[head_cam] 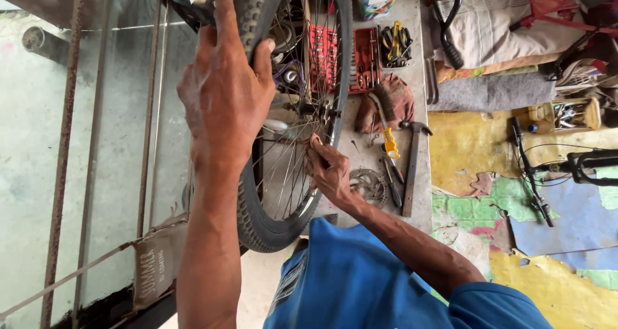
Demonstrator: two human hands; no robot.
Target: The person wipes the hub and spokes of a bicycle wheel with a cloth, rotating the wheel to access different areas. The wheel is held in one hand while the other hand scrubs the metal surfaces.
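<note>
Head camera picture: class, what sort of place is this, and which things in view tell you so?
Most likely a small bicycle repair workshop. The left hand grips a bicycle wheel stood over a workbench. A red tool set, a hammer and a screwdriver lie there.

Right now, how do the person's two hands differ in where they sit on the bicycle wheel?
The left hand grips the knobby tyre at the wheel's outer edge, fingers wrapped over the tread; the right hand sits lower, inside the rim among the spokes. The left hand is spread wide, the right hand pinched closed at the fingertips. Both touch the same upright wheel over the workbench.
</note>
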